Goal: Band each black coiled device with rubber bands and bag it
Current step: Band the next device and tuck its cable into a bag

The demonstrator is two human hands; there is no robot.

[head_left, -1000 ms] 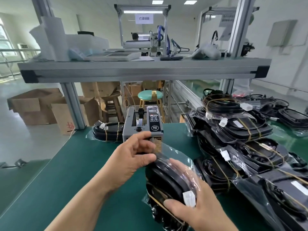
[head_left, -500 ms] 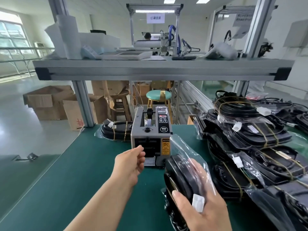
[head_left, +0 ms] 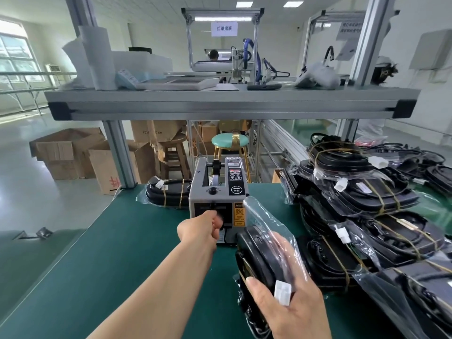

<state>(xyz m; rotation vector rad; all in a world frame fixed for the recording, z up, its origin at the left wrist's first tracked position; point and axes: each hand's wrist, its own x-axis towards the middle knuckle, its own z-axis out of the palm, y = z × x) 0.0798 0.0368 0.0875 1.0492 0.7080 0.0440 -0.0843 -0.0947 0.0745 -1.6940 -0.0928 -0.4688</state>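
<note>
At dispenser (head_left: pixel 235 192) mouth, left hand (head_left: pixel 201 228) grip unclear; right hand (head_left: pixel 291 307) clasps bagged device (head_left: pixel 258 258).

bench mat (head_left: pixel 117 245): matt green covering, smooth.
bag (head_left: pixel 264 214): clear plastic film, glossy, crinkled.
coiled device (head_left: pixel 259 253): black plastic, soft sheen.
rubber bands (head_left: pixel 338 259): dull tan rubber.
connector (head_left: pixel 282 291): white plastic, smooth.
dispenser (head_left: pixel 208 199): grey casing, perhaps painted metal.
shelf rail (head_left: pixel 220 106): brushed aluminium.
boxes (head_left: pixel 68 152): plain brown cardboard.

Green-matted desk (head_left: pixel 117 253) under aluminium-frame shelf (head_left: pixel 220 104). Glossy pale floor (head_left: pixel 31 204), white walls. Open cardboard boxes (head_left: pixel 66 152), wooden stool (head_left: pixel 175 152) and teal-seat stool (head_left: pixel 230 140) behind. Window (head_left: pixel 14 57) far left, ceiling light panels (head_left: pixel 244 4) on.
</note>
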